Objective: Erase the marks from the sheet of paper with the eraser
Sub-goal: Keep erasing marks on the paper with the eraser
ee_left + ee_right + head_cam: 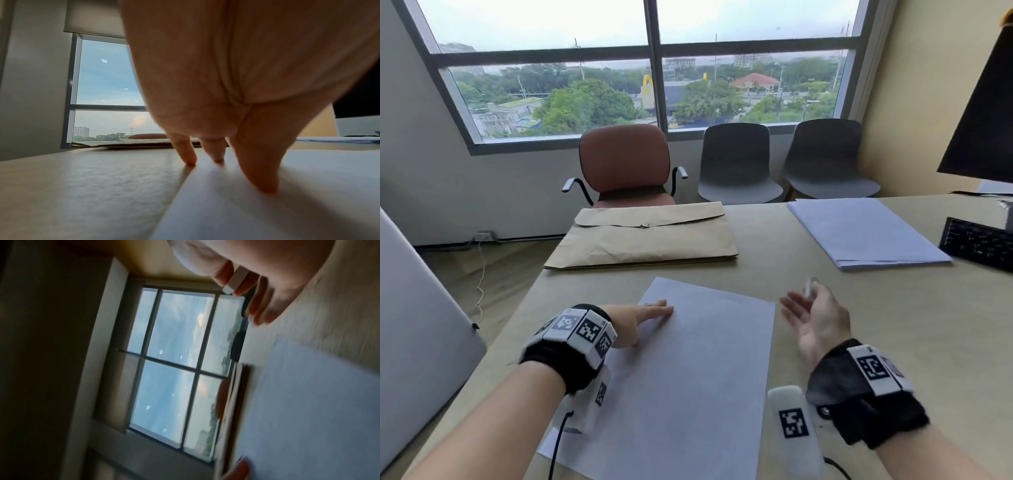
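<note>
A white sheet of paper [688,370] lies on the beige desk in front of me; I make out no marks on it in the head view. My left hand [643,320] rests flat on the sheet's upper left edge, its straight fingertips [265,188] pressing the paper [287,203] down. My right hand [813,308] hovers just right of the sheet, palm turned inward. It pinches a small white eraser [810,286] between thumb and forefinger. The right wrist view shows the eraser [236,278] clamped between those fingers, with the other fingers loosely extended.
A brown envelope [647,236] lies beyond the sheet. A stack of white paper [863,229] sits at the back right, beside a black keyboard [979,241] and a monitor [986,113]. Chairs stand past the desk's far edge. An open laptop lid [417,325] is at the left.
</note>
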`<state>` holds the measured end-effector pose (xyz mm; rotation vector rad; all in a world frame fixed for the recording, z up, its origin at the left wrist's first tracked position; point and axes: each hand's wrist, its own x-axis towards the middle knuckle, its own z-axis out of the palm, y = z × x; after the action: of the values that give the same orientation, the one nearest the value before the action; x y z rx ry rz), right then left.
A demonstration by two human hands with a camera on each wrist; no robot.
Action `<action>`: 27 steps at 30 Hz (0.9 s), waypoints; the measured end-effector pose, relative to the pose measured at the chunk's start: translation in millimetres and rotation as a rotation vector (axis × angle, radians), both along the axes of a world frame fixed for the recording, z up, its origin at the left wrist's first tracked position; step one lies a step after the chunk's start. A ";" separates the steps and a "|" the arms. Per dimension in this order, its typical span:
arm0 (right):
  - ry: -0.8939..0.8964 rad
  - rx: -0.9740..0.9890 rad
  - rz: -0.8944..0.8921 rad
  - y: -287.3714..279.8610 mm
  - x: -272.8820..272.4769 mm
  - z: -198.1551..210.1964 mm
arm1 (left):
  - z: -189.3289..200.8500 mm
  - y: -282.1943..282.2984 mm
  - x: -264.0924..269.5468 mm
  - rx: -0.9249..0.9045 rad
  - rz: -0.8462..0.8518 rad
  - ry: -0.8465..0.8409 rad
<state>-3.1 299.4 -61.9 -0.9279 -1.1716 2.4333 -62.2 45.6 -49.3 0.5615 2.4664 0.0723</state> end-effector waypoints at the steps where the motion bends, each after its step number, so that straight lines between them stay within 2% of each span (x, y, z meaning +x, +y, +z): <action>1: 0.031 -0.084 0.103 -7.0 4.4 0.8 | 0.7 0.4 0.4 -0.004 0.000 -0.001; 4: 0.019 -0.193 0.490 -34.6 14.0 0.7 | 1.1 2.3 3.0 -0.005 0.012 0.003; 6: -0.047 -0.182 0.722 -49.3 16.1 -2.8 | 0.6 3.7 4.6 -0.004 0.015 0.005; 7: -0.091 -0.156 0.784 -53.5 13.5 -5.2 | 0.2 3.9 5.0 -0.006 0.016 0.008; 8: -0.128 -0.124 0.771 -54.6 8.6 -8.3 | -0.2 4.4 5.1 -0.005 0.015 0.008; 9: -0.144 -0.086 0.643 -53.1 1.4 -10.2 | 0.2 4.2 5.2 -0.005 0.014 0.010; 12: -0.200 0.228 0.008 -32.9 -21.0 -3.5 | 0.5 4.2 6.7 -0.009 0.012 0.009; 13: -0.217 0.307 -0.122 -27.3 -23.7 2.4 | 0.3 4.2 7.2 -0.015 0.010 0.009; 14: -0.196 0.298 -0.188 -23.6 -25.6 5.2 | 0.1 4.0 7.5 -0.020 0.010 0.011; 16: -0.089 0.132 -0.166 -25.7 -23.9 5.1 | 0.0 3.4 7.5 -0.016 0.018 0.005; 19: 0.047 -0.089 0.100 -41.9 -9.9 2.4 | 1.4 4.3 8.8 -0.014 0.029 -0.005; 22: 0.000 -0.072 0.305 -57.0 -4.0 -0.8 | 1.7 9.0 12.4 -0.027 0.025 0.023; 27: -0.064 -0.028 0.406 -65.4 -14.2 10.5 | -4.6 16.5 25.8 -0.092 0.020 0.120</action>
<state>-17.3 234.0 -51.4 -0.8481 -1.4748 2.7548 -36.4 62.1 -53.9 0.5148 2.5769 -0.0688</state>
